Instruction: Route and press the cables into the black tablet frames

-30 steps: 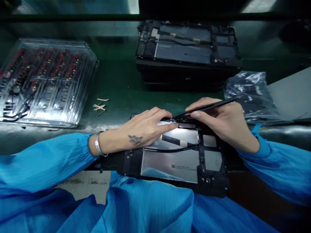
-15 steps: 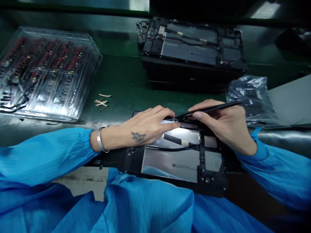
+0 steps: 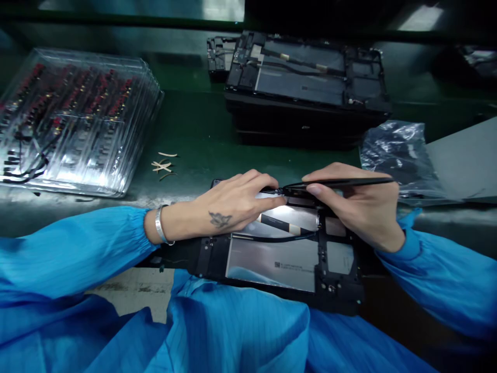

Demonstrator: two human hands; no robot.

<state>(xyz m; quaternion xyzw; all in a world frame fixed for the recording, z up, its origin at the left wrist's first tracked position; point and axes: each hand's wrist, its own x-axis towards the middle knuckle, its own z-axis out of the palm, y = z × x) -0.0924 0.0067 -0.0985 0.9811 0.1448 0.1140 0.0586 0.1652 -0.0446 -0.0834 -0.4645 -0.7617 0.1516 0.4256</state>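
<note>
An opened black tablet (image 3: 272,264) lies in front of me, its silver battery and dark flex cables bared. My left hand (image 3: 236,202) rests across its far left part, fingers bent and thumb close to the index finger at the far edge. Whatever is between those fingertips is too small to make out. Black tweezers (image 3: 349,182) are pinched in my right hand (image 3: 353,202), nearly level. Their tip points left and meets the tablet's far edge right beside my left fingertips.
Behind the tablet stands a stack of similar opened tablets (image 3: 303,67). Stacked clear plastic trays (image 3: 132,140) with small red and black parts are at the left. Thin pale strips (image 3: 162,167) lie on the green mat. A clear plastic bag (image 3: 394,155) is at the right.
The rear end of the tweezers has dropped, so they lie flatter, and my right hand has turned slightly with them. My left hand and the tablet stay nearly still.
</note>
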